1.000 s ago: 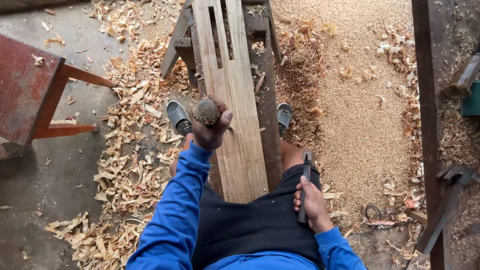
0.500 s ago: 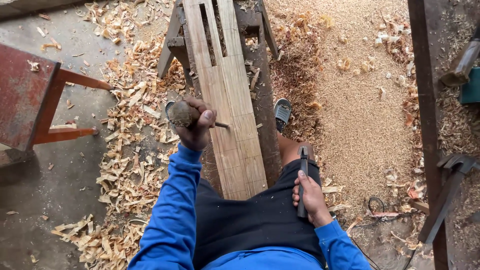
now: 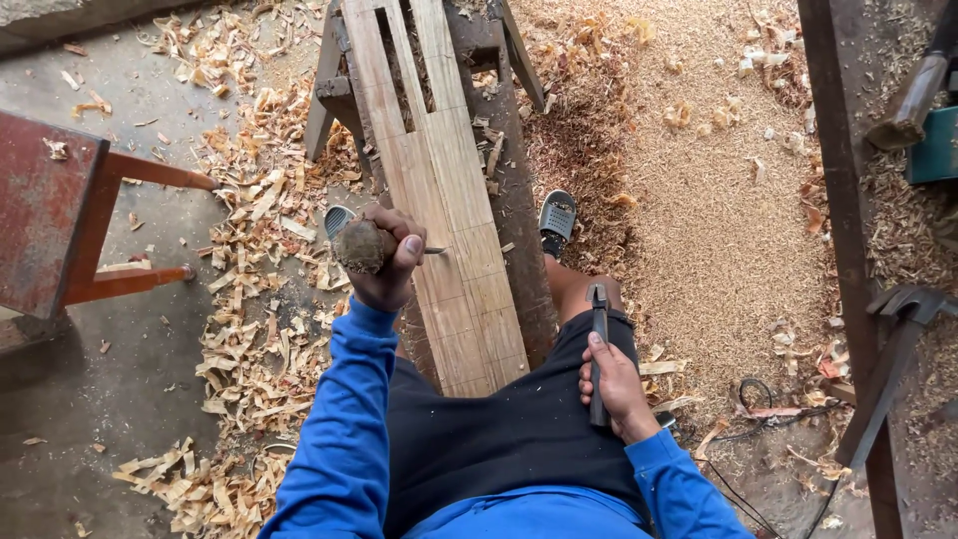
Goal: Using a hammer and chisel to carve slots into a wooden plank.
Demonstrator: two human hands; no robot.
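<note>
Looking down from the head camera, I've got the left hand (image 3: 384, 269) wrapped tight around a rounded, worn wooden handle (image 3: 361, 247), its thin metal tip (image 3: 436, 250) pointing across at the pale plank (image 3: 444, 215). It looks like an awl or marking tool; I can't tell more. The tip sits right at the plank's left edge, about halfway along the visible length. The right hand (image 3: 611, 384) is closed on a dark, slim metal tool (image 3: 597, 349), resting on my right thigh, well apart from the plank.

My read on doing this cleanly: keep the tip square to the grain, steady the wrist against the plank's edge, and press lightly so the point doesn't skate along the fibres.

Counting now: one plank lying along one dark trestle worktop (image 3: 519, 230), with two long slots cut at its far end and several faint cross lines on the near half. Two sandals, the left (image 3: 337, 219) and the right (image 3: 557, 216), either side. One red stool (image 3: 60, 225) to the left. Shavings (image 3: 249, 329) piled left, fine sawdust (image 3: 718, 220) spread right.
</note>
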